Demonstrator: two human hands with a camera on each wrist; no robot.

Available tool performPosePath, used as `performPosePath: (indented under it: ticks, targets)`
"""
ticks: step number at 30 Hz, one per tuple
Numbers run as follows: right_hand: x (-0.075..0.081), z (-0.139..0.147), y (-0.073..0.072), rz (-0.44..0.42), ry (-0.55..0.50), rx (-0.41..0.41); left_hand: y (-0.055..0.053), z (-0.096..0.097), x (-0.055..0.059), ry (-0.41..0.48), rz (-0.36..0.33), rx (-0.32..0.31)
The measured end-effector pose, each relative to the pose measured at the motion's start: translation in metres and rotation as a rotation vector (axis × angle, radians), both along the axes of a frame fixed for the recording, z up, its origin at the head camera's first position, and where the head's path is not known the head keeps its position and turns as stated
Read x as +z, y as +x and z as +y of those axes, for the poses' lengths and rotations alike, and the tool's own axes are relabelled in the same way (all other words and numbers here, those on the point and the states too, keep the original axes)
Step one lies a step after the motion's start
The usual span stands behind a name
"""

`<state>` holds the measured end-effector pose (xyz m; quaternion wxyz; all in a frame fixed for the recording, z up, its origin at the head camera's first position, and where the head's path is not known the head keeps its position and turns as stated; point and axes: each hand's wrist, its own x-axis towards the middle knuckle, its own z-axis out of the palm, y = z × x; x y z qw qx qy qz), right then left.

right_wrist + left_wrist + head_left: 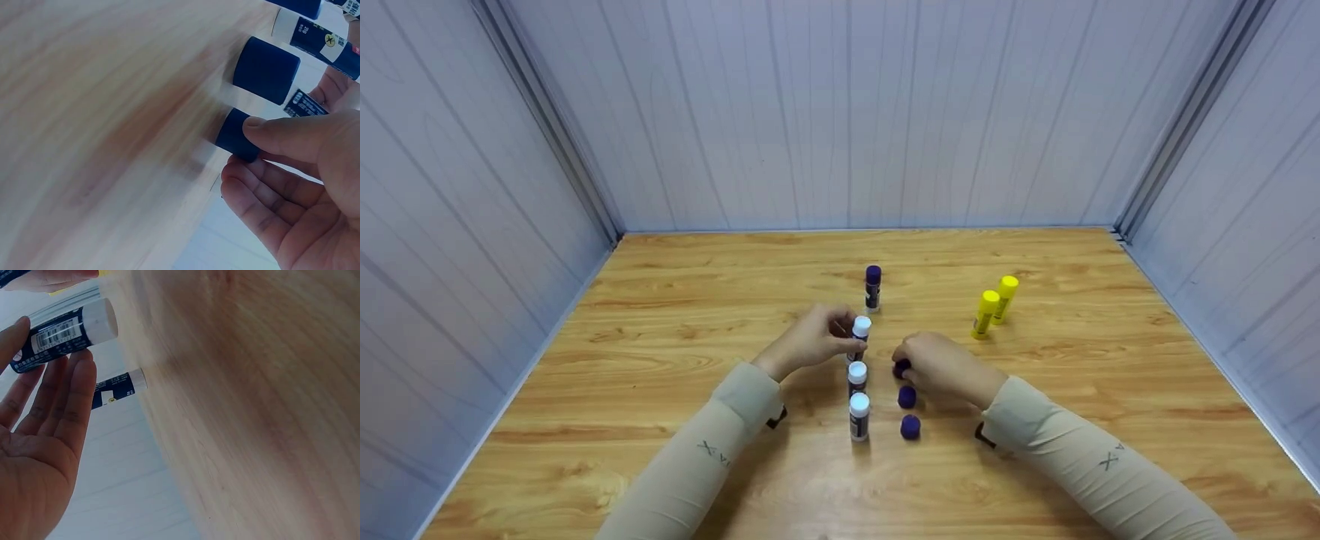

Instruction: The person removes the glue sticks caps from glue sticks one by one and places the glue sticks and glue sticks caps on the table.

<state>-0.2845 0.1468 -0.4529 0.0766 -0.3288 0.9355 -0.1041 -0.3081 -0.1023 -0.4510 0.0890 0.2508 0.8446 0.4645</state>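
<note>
My left hand [810,341] holds an uncapped glue stick [861,328] upright between thumb and fingers; in the left wrist view this glue stick [59,336] shows a barcode label and white base. Across from it, my right hand [941,365] pinches a dark blue cap [901,368], seen in the right wrist view as a short blue cap [233,132] between thumb and fingers. Nearer me stand two more uncapped glue sticks, a middle one [857,373] and a front one [859,417]. Beside them rest two loose caps, one [907,397] behind the other [910,427].
Behind my left hand stands a glue stick [873,289] with its dark blue cap on. Two yellow glue sticks, one in front [985,315] and one behind [1006,298], stand at the back right. Pale panel walls [847,112] enclose the wooden table [697,262].
</note>
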Motion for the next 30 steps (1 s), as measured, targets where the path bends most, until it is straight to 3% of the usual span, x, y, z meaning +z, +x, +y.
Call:
performPosePath:
  ticks: [19,30]
  targets:
    - [-0.0018,0.0,-0.0027,0.002,0.007,-0.006,0.0028,-0.001,-0.003,-0.061,-0.053,-0.019]
    - [-0.0006,-0.0018,-0.0039,-0.048,-0.009,-0.042,0.0028,0.0004,-0.003,-0.118,-0.027,0.001]
